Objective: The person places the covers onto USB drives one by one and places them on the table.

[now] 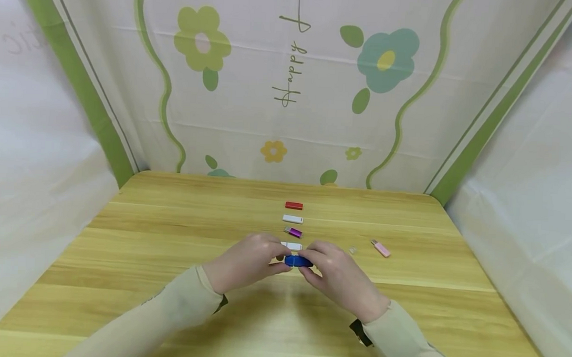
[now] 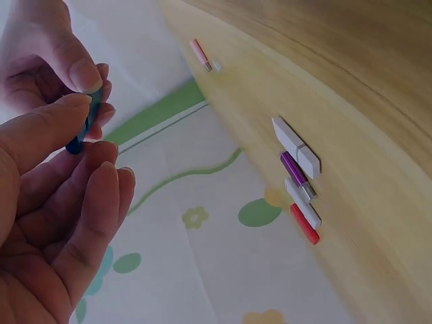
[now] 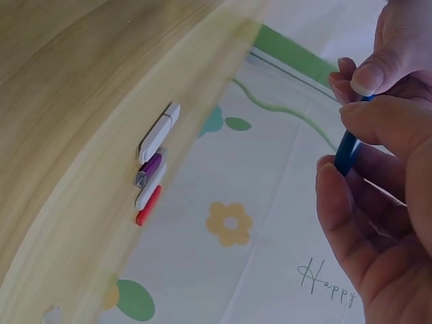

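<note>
A blue USB stick [image 1: 298,261] is held above the table between both hands. My left hand [image 1: 257,259] pinches its left end with thumb and fingers. The right hand [image 1: 341,277] grips the other end the same way. Fingertips hide part of the blue stick [image 3: 346,152] in both wrist views. Just beyond the hands lies a white USB stick [image 1: 292,246], partly covered by the fingers in the head view. Farther back in the same column are a purple USB stick [image 1: 294,232] with a metal plug, a slim white stick [image 1: 293,219] and a red stick [image 1: 294,205].
Right of the column, a pink USB stick [image 1: 381,248] with its metal plug bare lies beside a small clear piece [image 1: 352,250]. The wooden table [image 1: 123,236] meets a flower-printed cloth [image 1: 241,103] at its back edge. White cloth hangs on both sides.
</note>
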Available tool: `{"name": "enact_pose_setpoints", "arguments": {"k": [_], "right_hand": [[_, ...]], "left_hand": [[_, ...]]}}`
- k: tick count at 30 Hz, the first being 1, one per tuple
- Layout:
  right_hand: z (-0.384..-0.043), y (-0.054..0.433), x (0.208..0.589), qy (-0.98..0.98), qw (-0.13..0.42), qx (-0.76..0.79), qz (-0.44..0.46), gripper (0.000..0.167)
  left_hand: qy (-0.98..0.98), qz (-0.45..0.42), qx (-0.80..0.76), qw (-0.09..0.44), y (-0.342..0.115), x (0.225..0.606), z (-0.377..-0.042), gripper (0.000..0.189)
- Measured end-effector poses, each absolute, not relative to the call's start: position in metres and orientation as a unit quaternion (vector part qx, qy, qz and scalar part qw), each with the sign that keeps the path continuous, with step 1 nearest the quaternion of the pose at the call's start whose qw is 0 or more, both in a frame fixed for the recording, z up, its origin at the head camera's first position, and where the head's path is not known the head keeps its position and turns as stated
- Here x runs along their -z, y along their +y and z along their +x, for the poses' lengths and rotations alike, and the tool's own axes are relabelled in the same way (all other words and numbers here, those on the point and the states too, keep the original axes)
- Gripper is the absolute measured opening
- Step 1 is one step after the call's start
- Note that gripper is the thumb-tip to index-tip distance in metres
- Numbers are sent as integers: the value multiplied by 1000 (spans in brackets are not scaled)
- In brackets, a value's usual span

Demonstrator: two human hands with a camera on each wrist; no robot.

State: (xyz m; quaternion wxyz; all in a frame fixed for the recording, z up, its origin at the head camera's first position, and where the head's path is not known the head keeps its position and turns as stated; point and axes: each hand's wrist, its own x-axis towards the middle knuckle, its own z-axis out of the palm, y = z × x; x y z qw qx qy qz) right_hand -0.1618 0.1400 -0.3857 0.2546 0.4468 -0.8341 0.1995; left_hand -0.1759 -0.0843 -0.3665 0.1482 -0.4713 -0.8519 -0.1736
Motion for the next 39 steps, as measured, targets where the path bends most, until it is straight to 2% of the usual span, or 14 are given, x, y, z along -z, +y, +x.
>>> {"name": "enact_pose_setpoints", "arguments": {"k": [8, 21, 33, 39], "right_hand": [[-168, 138, 390, -843, 239, -191, 442, 22], [-174, 132, 394, -860, 205, -144, 445, 20], [-182, 127, 404, -871, 168, -145, 438, 16], [-185, 126, 407, -876, 155, -138, 435, 16]], "left_hand": [[-866, -450, 171, 139, -84, 372, -179, 17], [-881, -424, 183, 98, -83, 390, -191, 14], [-899, -392, 194, 33, -81, 398, -197, 10], [-902, -390, 184, 28, -81, 404, -201, 13]]}}
